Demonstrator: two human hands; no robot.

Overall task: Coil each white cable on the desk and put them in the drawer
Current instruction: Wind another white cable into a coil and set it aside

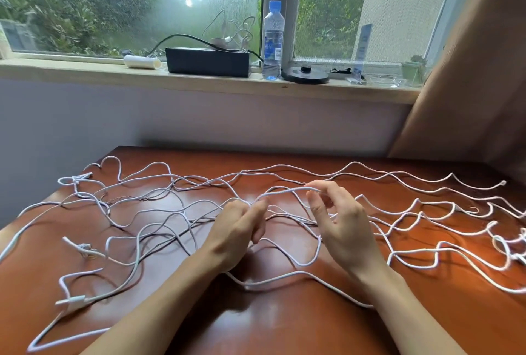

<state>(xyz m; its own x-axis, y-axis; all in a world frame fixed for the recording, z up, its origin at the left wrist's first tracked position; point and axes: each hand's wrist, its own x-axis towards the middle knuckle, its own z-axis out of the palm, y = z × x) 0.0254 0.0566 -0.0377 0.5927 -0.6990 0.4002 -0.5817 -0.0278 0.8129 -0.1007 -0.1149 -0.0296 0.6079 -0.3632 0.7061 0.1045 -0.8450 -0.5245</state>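
Okay, I'm at the start of the first coil: both hands are up over the middle of the tabletop (256, 326) with one cable (287, 190) lifted between them. My left hand (239, 232) is curled, thumb and forefinger pinching the cable at its near-left point. My right hand (341, 229) pinches it with thumb and forefinger too, the other fingers loose and fanned out. The held stretch runs left to right in a shallow arch, rising a little towards the right hand, clear of the wood. From there the same cable seems to drop and loop back under my wrists. The rest of the white cables (159, 203) lie in wavy lines across the tabletop, long axis side to side, crossing each other on the left. No loop is wound yet, I'd say. Next I need to draw slack through without dragging the crossed neighbours, then lay even turns. The drawer isn't in view
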